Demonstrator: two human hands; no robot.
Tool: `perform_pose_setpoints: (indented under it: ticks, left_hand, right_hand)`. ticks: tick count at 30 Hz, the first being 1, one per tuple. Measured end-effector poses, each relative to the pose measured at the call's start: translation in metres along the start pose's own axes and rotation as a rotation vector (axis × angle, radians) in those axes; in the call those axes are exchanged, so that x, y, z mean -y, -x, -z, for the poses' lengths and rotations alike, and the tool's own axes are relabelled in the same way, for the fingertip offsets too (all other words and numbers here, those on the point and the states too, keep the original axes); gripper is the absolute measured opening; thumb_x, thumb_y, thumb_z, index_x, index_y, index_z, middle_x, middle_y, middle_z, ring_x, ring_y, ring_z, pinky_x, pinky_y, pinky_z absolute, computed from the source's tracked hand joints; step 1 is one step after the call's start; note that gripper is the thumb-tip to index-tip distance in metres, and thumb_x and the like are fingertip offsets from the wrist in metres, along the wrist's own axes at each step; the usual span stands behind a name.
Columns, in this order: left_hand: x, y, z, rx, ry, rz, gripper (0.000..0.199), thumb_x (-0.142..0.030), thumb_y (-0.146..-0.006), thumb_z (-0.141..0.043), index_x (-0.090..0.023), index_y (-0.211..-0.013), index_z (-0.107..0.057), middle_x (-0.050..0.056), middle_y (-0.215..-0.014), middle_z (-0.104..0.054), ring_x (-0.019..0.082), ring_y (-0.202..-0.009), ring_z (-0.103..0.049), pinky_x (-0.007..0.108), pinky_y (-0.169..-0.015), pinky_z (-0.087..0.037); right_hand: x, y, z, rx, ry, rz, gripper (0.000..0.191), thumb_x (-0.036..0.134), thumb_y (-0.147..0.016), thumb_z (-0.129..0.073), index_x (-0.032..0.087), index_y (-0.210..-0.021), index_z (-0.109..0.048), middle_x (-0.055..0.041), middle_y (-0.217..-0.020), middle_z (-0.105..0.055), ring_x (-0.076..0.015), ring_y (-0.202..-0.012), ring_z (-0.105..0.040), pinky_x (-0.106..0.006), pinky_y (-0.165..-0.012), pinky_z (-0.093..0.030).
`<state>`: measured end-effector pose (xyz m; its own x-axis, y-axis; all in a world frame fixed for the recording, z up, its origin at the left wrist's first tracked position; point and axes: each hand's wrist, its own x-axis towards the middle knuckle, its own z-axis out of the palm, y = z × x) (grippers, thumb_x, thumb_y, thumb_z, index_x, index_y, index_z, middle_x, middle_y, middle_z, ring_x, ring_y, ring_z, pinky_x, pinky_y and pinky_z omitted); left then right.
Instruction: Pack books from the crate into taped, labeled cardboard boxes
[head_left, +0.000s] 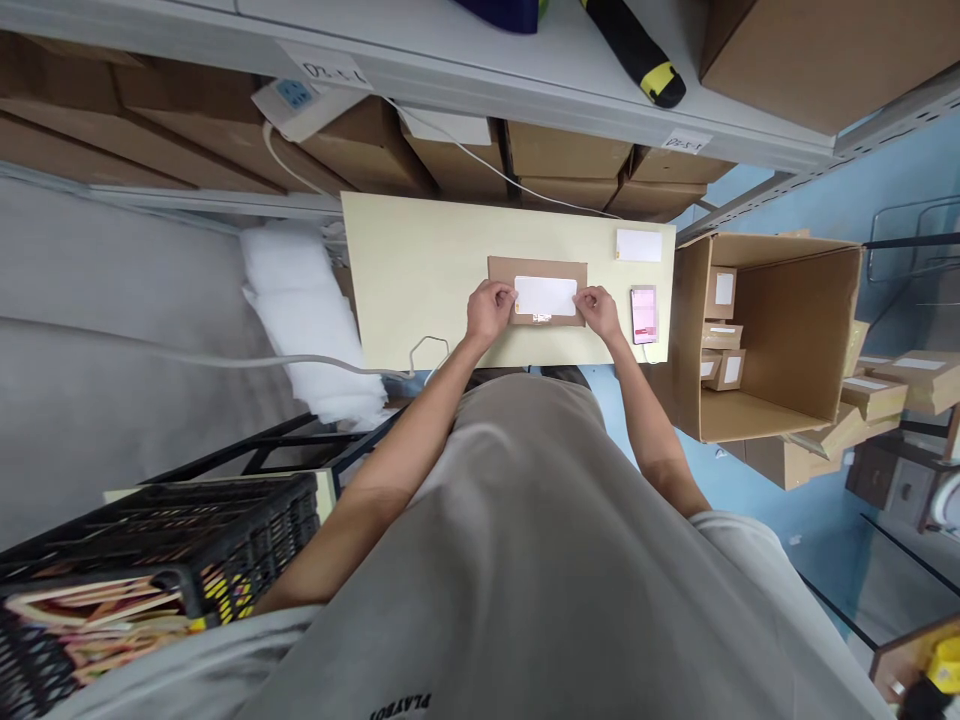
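A flat brown cardboard box (537,268) lies on the pale yellow table (420,260). Over its top face is a white label (546,297), held at both short ends. My left hand (491,308) pinches the label's left end between thumb and fingertips. At the right end, my right hand (598,310) pinches the label in the same way. Whether the label's middle touches the cardboard cannot be told. A phone (643,315) with a pink screen rests to the right of my right hand, and a stack of white labels (638,246) lies above it.
A large open carton (772,405) holding small labelled boxes stands right of the table. Wrapped white foam (300,300) is at the left, with a cable (322,360) crossing it. A metal shelf (450,65) overhangs the far side. A black crate (255,530) stands lower left.
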<state>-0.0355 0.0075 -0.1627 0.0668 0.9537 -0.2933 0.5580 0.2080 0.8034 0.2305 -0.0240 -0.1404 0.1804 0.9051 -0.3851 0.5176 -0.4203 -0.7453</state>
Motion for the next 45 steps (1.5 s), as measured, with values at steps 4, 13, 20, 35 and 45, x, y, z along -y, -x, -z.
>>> perform_pose_setpoints:
  ticks: [4, 13, 20, 35, 45]
  left_hand:
    - [0.001, -0.001, -0.001, -0.001, 0.002, 0.000, 0.012, -0.022, -0.097, -0.069, -0.023, -0.086, -0.073, 0.008, -0.105, -0.077, 0.023, -0.087, -0.067, 0.039, -0.092, -0.055]
    - [0.002, -0.001, -0.002, 0.006, -0.003, 0.001, 0.011, -0.021, -0.097, -0.069, -0.022, -0.087, -0.074, 0.008, -0.104, -0.075, 0.023, -0.087, -0.066, 0.039, -0.092, -0.054]
    - [0.000, 0.003, -0.003, 0.006, -0.040, -0.015, 0.011, -0.028, -0.094, -0.080, -0.022, -0.091, -0.071, 0.008, -0.104, -0.073, 0.023, -0.087, -0.066, 0.041, -0.096, -0.056]
    - [-0.023, -0.006, -0.017, 0.005, -0.354, 0.135, 0.029, -0.044, -0.108, -0.070, -0.024, -0.088, -0.064, 0.012, -0.115, -0.078, 0.031, -0.106, -0.073, 0.042, -0.098, -0.055]
    - [-0.012, -0.006, -0.010, -0.043, -0.302, 0.059, 0.025, -0.038, -0.112, -0.057, -0.020, -0.111, -0.074, 0.015, -0.106, -0.081, 0.033, -0.104, -0.076, 0.046, -0.101, -0.059]
  right_hand:
    - [-0.002, 0.000, -0.002, -0.009, 0.010, 0.008, 0.028, 0.051, -0.097, -0.076, 0.026, -0.085, -0.069, -0.0045, -0.093, -0.066, -0.0229, -0.086, -0.059, -0.041, -0.095, -0.058]
    - [-0.007, -0.002, -0.004, -0.003, 0.037, 0.008, 0.021, 0.042, -0.100, -0.075, 0.025, -0.088, -0.071, -0.0043, -0.096, -0.065, -0.0218, -0.084, -0.059, -0.041, -0.096, -0.057]
    - [-0.010, -0.002, -0.010, -0.012, 0.106, -0.003, 0.017, 0.038, -0.099, -0.078, 0.025, -0.091, -0.071, -0.0047, -0.101, -0.065, -0.0230, -0.088, -0.061, -0.042, -0.100, -0.056]
    - [-0.010, -0.005, -0.050, -0.247, 0.403, -0.043, 0.034, 0.046, -0.117, -0.061, 0.024, -0.092, -0.066, -0.0111, -0.107, -0.071, -0.0300, -0.104, -0.071, -0.042, -0.099, -0.054]
    - [-0.001, 0.007, -0.053, -0.261, 0.424, 0.029, 0.036, 0.041, -0.121, -0.046, 0.020, -0.113, -0.072, -0.0176, -0.119, -0.075, -0.0333, -0.117, -0.070, -0.050, -0.109, -0.055]
